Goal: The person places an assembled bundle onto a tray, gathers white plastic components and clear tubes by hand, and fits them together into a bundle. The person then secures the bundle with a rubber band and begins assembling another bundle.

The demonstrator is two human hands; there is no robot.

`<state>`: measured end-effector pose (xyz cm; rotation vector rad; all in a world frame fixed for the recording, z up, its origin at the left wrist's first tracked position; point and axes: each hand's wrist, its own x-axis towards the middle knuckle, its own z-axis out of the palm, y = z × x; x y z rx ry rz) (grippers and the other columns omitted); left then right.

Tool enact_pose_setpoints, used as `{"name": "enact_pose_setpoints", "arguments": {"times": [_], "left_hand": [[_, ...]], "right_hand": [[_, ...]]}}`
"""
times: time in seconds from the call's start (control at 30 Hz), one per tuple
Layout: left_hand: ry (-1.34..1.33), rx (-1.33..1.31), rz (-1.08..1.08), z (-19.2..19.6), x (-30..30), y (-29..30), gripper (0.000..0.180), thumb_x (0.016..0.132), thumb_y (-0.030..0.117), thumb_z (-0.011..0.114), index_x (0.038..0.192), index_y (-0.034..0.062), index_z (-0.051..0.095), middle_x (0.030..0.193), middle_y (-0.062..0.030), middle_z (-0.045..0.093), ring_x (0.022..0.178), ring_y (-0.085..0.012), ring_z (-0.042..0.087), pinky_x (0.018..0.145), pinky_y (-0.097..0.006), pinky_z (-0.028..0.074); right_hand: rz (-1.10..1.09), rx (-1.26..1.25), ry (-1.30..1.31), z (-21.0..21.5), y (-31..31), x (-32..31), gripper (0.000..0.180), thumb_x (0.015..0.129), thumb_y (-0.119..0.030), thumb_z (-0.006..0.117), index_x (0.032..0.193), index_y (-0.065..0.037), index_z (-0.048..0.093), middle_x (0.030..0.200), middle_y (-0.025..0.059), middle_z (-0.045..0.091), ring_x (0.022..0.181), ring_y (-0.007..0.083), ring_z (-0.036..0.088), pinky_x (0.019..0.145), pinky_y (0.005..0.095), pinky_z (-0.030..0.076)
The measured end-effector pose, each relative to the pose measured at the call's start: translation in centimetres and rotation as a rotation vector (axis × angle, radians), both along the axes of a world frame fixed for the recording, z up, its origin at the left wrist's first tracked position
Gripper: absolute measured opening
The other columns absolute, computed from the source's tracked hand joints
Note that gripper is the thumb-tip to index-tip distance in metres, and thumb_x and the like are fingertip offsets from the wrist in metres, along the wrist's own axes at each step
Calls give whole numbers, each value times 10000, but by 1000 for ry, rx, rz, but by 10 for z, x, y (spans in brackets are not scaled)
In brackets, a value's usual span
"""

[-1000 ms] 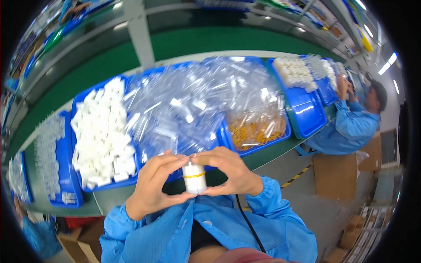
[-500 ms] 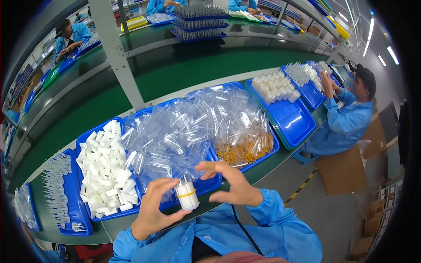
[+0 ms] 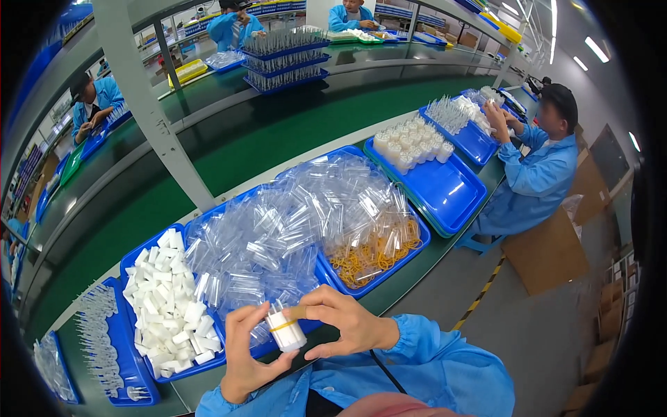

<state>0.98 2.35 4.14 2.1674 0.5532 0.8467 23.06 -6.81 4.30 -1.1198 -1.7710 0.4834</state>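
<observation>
Held upright but slightly tilted at the bottom centre is a small bundle of white blocks (image 3: 286,335) with clear plastic around it, bound by a yellow rubber band (image 3: 283,325). Thin prongs stick out of its top. My left hand (image 3: 244,347) grips it from the left, fingertips at the upper edge and thumb at the base. From the right, my right hand (image 3: 351,323) closes on it, a yellowish-wrapped index fingertip at the top and the thumb near the lower side. Just beyond lie clear plastic sleeves (image 3: 271,222) and yellow rubber bands (image 3: 361,264).
On the left, blue trays carry white blocks (image 3: 167,306) and thin-pronged parts (image 3: 101,333). To the right stand a blue tray (image 3: 448,194) with finished-looking white bundles (image 3: 410,146), and a co-worker (image 3: 542,160) seated. A metal post (image 3: 149,104) rises behind the trays.
My right hand has moved left and down onto the bundle, its fingers now closed in against it. The bundle tilts more to the left. The whole view has shifted slightly.
</observation>
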Motion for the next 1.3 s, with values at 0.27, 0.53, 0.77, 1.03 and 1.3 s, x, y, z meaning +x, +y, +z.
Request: {"name": "enact_pose_setpoints", "arguments": {"times": [0.27,0.53,0.77,1.03,1.3], "left_hand": [[34,50,21,6,9,0,808,597,128,906,1314,17,550,1209,-170,537,1112,-314,540,947,-393,473],[-112,-32,-9,6,13,-4,794,645,101,870,1350,24,513,1335,-192,476,1217,-319,511,944,-380,516],[-64,6,57,5,-6,10,804,647,95,867,1358,-2,504,1403,-220,512,1233,-327,544,963,-381,496],[-64,-25,-19,6,-4,15,801,662,80,874,1373,-12,518,1402,-234,536,1262,-363,561,1020,-418,475],[-48,-52,-57,14,4,9,813,651,150,920,1353,13,533,1402,-203,558,1266,-360,567,1034,-422,464]], "right_hand": [[-112,-97,-228,50,35,42,543,873,-256,757,1348,-62,578,902,80,648,746,202,643,665,347,530],[-1356,458,-1465,170,165,235,434,838,-338,763,1070,-3,612,975,185,709,887,291,712,715,454,534],[102,-56,-499,95,56,36,738,820,-387,777,1409,-40,498,1228,172,620,1047,368,619,888,433,519],[60,-70,-169,24,20,-10,758,719,-153,855,1381,-2,517,1405,175,505,1198,327,549,995,415,474],[49,-168,-63,23,12,-1,748,728,-47,825,1398,-15,494,1394,167,476,1267,346,504,1040,414,462]]}}
